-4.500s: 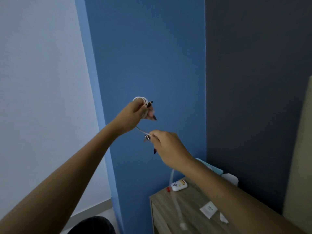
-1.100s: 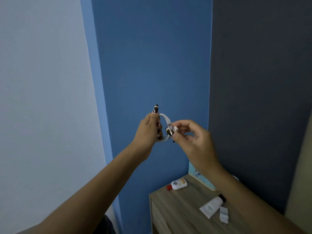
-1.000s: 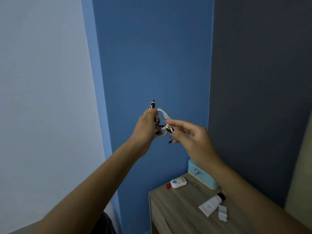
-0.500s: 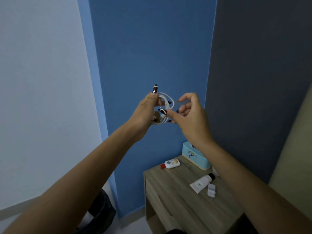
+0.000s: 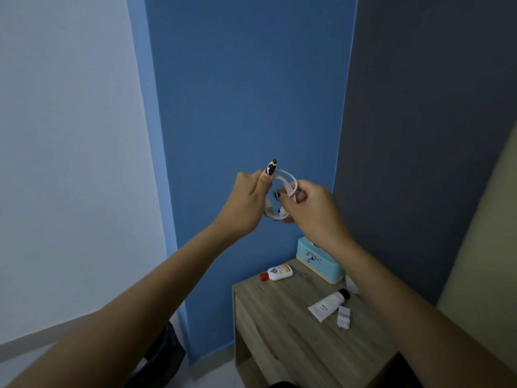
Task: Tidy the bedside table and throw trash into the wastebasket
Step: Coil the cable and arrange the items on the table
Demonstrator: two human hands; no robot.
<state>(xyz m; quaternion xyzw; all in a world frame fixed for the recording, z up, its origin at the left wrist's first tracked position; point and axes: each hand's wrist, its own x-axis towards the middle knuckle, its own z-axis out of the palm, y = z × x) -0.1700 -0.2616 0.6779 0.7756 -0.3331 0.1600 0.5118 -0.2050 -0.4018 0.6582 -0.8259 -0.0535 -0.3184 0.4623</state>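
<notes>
- The bedside table (image 5: 279,326) fills the lower right, wedged into the wall corner, with bare wood along its front and left edges.
- A dark shape on the floor left of the table (image 5: 165,357) may be the wastebasket; I cannot tell.
- A light blue box (image 5: 319,261) stands at the table's back edge.
- A white bottle with a red cap (image 5: 277,273) lies at the back left corner; a white tube with a black cap (image 5: 328,303) lies mid-top, a small white wrapper (image 5: 343,317) just beside it.
- The left hand (image 5: 246,203) pinches one side of the coiled white cable (image 5: 285,191), thumb raised.
- The right hand (image 5: 310,208) curls round the coil's other side.
- The coil is held upright between both hands, well above the table; the right hand is nearer the table, so lowering it onto the bare front looks easiest.
</notes>
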